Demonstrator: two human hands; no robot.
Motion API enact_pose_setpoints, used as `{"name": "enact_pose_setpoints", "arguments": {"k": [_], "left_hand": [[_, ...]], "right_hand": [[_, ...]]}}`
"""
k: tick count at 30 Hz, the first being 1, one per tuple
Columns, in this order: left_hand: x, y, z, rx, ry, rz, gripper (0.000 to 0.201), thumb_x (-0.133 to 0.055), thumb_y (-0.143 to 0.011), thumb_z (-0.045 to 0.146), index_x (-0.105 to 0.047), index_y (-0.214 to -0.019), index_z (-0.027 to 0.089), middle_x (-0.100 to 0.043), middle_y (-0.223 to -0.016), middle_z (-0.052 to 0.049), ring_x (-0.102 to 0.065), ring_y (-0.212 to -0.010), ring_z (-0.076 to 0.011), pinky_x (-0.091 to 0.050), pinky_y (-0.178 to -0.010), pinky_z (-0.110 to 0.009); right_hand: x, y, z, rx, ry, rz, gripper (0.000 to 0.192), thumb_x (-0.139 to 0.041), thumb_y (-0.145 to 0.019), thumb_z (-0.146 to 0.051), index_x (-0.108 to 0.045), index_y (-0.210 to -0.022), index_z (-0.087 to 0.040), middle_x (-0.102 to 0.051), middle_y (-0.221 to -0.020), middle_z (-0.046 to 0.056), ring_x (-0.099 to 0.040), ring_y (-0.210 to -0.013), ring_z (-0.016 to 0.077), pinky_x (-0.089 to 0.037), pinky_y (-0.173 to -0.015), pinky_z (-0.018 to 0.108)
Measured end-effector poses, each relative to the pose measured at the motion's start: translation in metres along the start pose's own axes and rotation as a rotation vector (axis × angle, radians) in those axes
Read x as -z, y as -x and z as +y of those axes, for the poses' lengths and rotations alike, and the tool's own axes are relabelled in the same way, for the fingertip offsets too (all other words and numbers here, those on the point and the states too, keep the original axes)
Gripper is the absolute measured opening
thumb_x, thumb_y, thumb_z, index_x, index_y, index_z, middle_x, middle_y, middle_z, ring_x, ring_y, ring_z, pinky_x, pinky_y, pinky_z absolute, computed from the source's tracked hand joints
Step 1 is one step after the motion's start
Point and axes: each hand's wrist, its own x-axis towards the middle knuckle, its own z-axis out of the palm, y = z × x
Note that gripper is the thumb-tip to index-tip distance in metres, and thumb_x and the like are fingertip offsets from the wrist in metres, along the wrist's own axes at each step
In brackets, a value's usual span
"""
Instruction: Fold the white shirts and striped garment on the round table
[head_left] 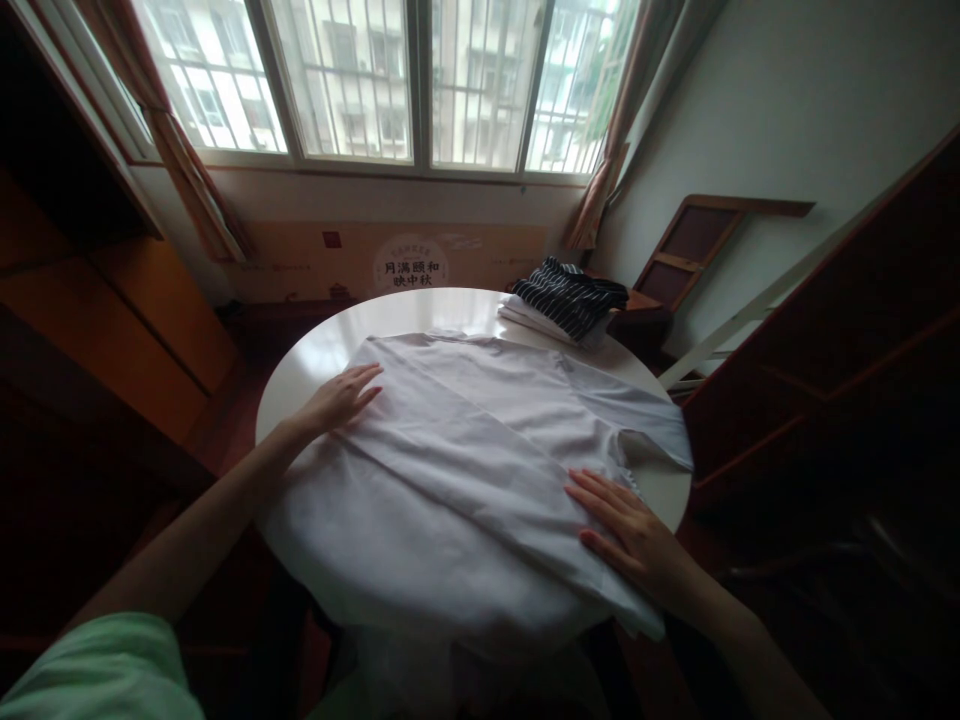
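- A white shirt (465, 470) is spread flat over a round white table (315, 345), its near edge hanging past the table's front rim.
- The left hand (337, 400) is laid palm down on the shirt's left edge, fingers extended and close together; nothing is gripped.
- The right hand (630, 530) is pressed flat on the shirt's right side, near a short sleeve (656, 440), fingers stretched out and slightly spread; nothing is held.
- A folded dark striped garment (570, 292) is stacked on a folded white garment (529, 318) at the table's far right edge, well apart from both hands.
- A barred window (405, 80) is seen behind the table.
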Motion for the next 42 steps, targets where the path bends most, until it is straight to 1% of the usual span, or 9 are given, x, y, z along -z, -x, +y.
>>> {"name": "enact_pose_setpoints", "arguments": {"k": [5, 10, 16, 20, 22, 28, 34, 38, 42], "left_hand": [[-0.019, -0.012, 0.039, -0.162, 0.065, -0.228, 0.064, -0.024, -0.088, 0.053, -0.032, -0.138, 0.013, -0.029, -0.145, -0.011, -0.023, -0.135, -0.0214, -0.021, -0.109, -0.036], [-0.024, 0.001, 0.092, -0.347, 0.176, -0.327, 0.065, -0.023, -0.089, 0.055, -0.022, -0.142, 0.018, -0.021, -0.148, -0.009, -0.015, -0.138, -0.0207, -0.014, -0.111, -0.037], [-0.020, 0.013, 0.151, -0.522, 0.284, -0.376, 0.060, -0.025, -0.090, 0.050, -0.024, -0.141, 0.017, -0.020, -0.148, -0.010, -0.013, -0.138, -0.0221, -0.013, -0.111, -0.039], [-0.022, 0.023, 0.176, -0.628, 0.330, -0.367, 0.056, -0.025, -0.092, 0.045, -0.023, -0.141, 0.018, -0.022, -0.148, -0.009, -0.016, -0.137, -0.0214, -0.016, -0.111, -0.038], [-0.024, 0.026, 0.182, -0.649, 0.336, -0.351, 0.056, -0.025, -0.092, 0.044, -0.022, -0.141, 0.018, -0.022, -0.148, -0.009, -0.015, -0.137, -0.0216, -0.017, -0.111, -0.039], [-0.034, 0.027, 0.183, -0.698, 0.288, -0.304, 0.052, -0.038, -0.088, 0.041, -0.035, -0.136, 0.019, -0.033, -0.144, -0.009, -0.021, -0.136, -0.0219, -0.014, -0.112, -0.039], [-0.035, 0.015, 0.167, -0.677, 0.297, -0.331, 0.047, -0.026, -0.093, 0.036, -0.033, -0.137, 0.022, -0.035, -0.143, -0.003, -0.022, -0.135, -0.0140, -0.017, -0.111, -0.031], [-0.035, -0.008, 0.131, -0.446, 0.229, -0.277, 0.052, -0.021, -0.092, 0.042, -0.030, -0.139, 0.020, -0.027, -0.147, -0.004, -0.020, -0.136, -0.0166, -0.017, -0.111, -0.033], [-0.037, -0.035, 0.070, -0.125, 0.089, -0.239, 0.061, -0.021, -0.090, 0.048, -0.029, -0.139, 0.013, -0.027, -0.147, -0.008, -0.019, -0.136, -0.0202, -0.017, -0.110, -0.033]], "right_hand": [[-0.002, 0.000, -0.001, 0.009, -0.013, 0.020, 0.046, -0.045, -0.087, -0.039, -0.045, -0.131, -0.025, -0.039, -0.140, 0.008, -0.033, -0.130, 0.0231, -0.032, -0.104, 0.046], [0.001, -0.001, -0.004, 0.001, -0.010, 0.009, 0.047, -0.046, -0.087, -0.041, -0.047, -0.129, -0.022, -0.041, -0.138, 0.010, -0.035, -0.129, 0.0242, -0.032, -0.104, 0.048], [0.009, -0.007, -0.003, 0.004, -0.026, -0.037, 0.043, -0.045, -0.087, -0.041, -0.051, -0.125, -0.022, -0.044, -0.136, 0.010, -0.040, -0.126, 0.0241, -0.037, -0.101, 0.045], [0.010, -0.022, -0.025, -0.039, 0.043, 0.149, 0.035, -0.041, -0.088, -0.035, -0.058, -0.113, -0.018, -0.054, -0.124, 0.012, -0.048, -0.118, 0.0260, -0.038, -0.098, 0.049], [0.007, -0.032, -0.047, -0.051, 0.040, 0.249, 0.037, -0.036, -0.090, -0.031, -0.053, -0.120, -0.018, -0.051, -0.128, 0.012, -0.044, -0.121, 0.0253, -0.037, -0.099, 0.048], [-0.032, -0.065, -0.102, 0.008, -0.037, 0.232, 0.065, -0.036, -0.089, -0.044, -0.016, -0.143, -0.014, -0.032, -0.142, 0.016, -0.029, -0.132, 0.0272, -0.033, -0.103, 0.046], [-0.061, -0.056, -0.096, -0.127, 0.105, 0.198, 0.064, -0.032, -0.090, -0.045, -0.019, -0.142, -0.012, -0.032, -0.142, 0.017, -0.026, -0.133, 0.0289, -0.028, -0.104, 0.049], [-0.056, -0.033, -0.089, -0.120, 0.187, 0.141, 0.061, -0.035, -0.089, -0.045, -0.031, -0.138, -0.010, -0.034, -0.141, 0.019, -0.027, -0.132, 0.0296, -0.029, -0.104, 0.047], [-0.053, -0.026, -0.086, -0.095, 0.206, 0.153, 0.059, -0.034, -0.088, -0.045, -0.035, -0.136, -0.009, -0.036, -0.140, 0.019, -0.030, -0.131, 0.0300, -0.031, -0.102, 0.047]]}}
